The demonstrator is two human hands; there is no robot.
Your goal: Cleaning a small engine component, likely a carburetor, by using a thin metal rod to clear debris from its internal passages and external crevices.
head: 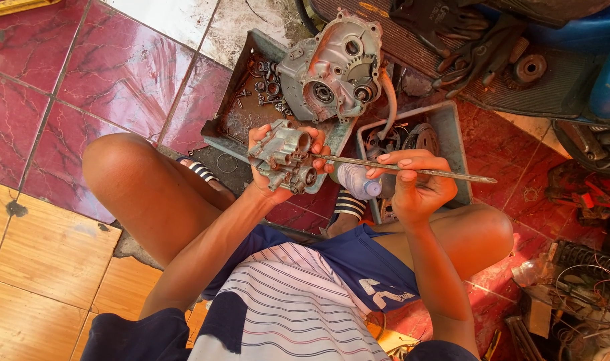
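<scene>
My left hand grips a small grey metal carburetor body, held up over my knees. My right hand pinches a long thin metal rod that lies level, its left tip touching the carburetor body and its right end sticking out past my fingers. Just under the rod, between my hands, sits a small white plastic bottle with a blue cap. I squat on the floor, bare knees to either side.
A metal tray holds an engine crankcase half and several small bearings and bolts. A second tray sits to the right. Black gloves lie on a ribbed footboard. Loose wires and parts clutter the right side.
</scene>
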